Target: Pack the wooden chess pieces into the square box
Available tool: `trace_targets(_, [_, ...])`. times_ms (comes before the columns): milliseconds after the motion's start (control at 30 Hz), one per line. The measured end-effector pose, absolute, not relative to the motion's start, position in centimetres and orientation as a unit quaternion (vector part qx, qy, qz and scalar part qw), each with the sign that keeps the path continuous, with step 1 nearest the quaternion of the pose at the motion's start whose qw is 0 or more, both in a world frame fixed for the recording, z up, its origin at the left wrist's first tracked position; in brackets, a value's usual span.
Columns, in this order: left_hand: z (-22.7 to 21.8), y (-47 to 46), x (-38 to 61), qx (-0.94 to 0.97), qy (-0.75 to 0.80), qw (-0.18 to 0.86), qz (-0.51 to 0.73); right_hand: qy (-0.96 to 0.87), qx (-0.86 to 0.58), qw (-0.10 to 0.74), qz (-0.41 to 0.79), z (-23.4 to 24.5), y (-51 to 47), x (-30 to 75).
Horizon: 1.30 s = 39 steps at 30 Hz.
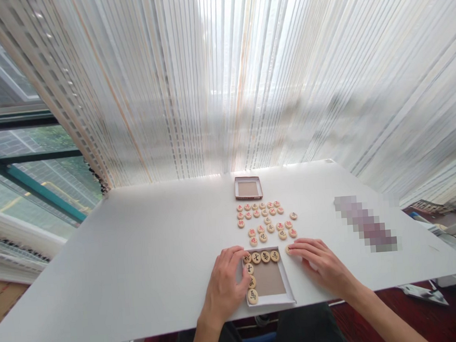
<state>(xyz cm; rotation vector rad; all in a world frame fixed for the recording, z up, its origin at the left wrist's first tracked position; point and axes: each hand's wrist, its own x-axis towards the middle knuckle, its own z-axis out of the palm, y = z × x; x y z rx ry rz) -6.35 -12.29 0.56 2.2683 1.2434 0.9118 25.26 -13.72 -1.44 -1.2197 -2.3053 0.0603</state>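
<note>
You have seven pieces (265, 257) in the box (270, 280) — four along its far wall, three more down its left one — all with black characters; the rest of its brown floor shows bare. Two dozen loose pieces (270, 228), red and black, lie on the table (158, 238) beyond it, short of the lid (248, 189). Your left hand (226, 280) is spread, thumb and fingers apart, over the box's left wall. Your right hand (316, 261) has its fingertips on one piece just right of the box — gripped or merely touched, I can't tell.
</note>
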Motion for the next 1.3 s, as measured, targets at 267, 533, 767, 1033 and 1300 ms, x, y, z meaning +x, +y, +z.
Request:
trace_targets(267, [0.2, -12.3, -6.4, 0.81, 0.45, 0.196, 0.321, -0.806, -0.504, 0.308, 0.042, -1.3, -14.4, 24.1])
trace_targets(533, [0.3, -12.4, -6.4, 0.808, 0.45, 0.207, 0.318, -0.803, -0.491, 0.326, 0.084, -1.5, -13.9, 24.1])
trace_targets(767, [0.3, -12.3, -6.4, 0.804, 0.456, 0.206, 0.32, -0.765, -0.488, 0.401, 0.125, -1.4, -13.6, 22.5])
trace_targets(1033, [0.2, -12.2, -6.4, 0.807, 0.458, 0.203, 0.312, -0.723, -0.501, 0.45, 0.155, -0.9, -12.4, 19.7])
trace_targets(1300, [0.4, -12.2, -6.5, 0.814, 0.449, 0.202, 0.308, -0.626, -0.509, 0.496, 0.322, -0.7, -13.1, 18.8])
